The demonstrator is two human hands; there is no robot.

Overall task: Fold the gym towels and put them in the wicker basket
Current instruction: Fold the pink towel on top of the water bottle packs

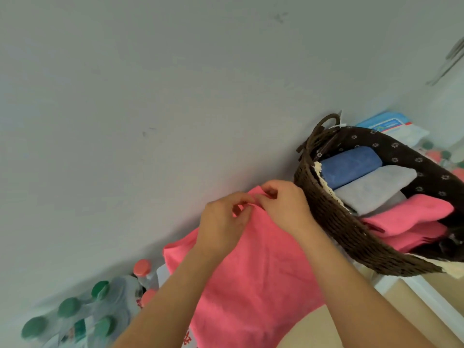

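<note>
Pinching the far edge of the pink towel (251, 277), your left hand (221, 227) and right hand (286, 207) meet; its length runs toward you, with the wicker basket (339, 222) just beside your right hand.

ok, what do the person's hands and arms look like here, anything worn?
Left hand and right hand are both bare: no gloves, and no rings, watch or wristband that I can see. Forearms are bare too, with no sleeve in view down to the bottom edge. No markers or cables.
</note>
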